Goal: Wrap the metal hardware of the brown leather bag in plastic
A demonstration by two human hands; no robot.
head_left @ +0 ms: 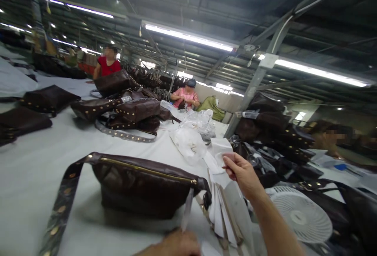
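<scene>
My right hand is raised over the white table, fingers pinched on a small white paper piece. My left hand sits at the bottom edge, closed on a thin grey strip that stands upright. Just beyond it lies a dark brown leather bag with a gold zipper and a studded strap trailing to the lower left. A fanned stack of white and grey card pieces lies between my hands.
More brown studded bags are piled mid-table and at the right. Crumpled clear plastic lies behind my right hand. A small white fan sits at lower right. People in red and pink sit beyond; another is at the right edge.
</scene>
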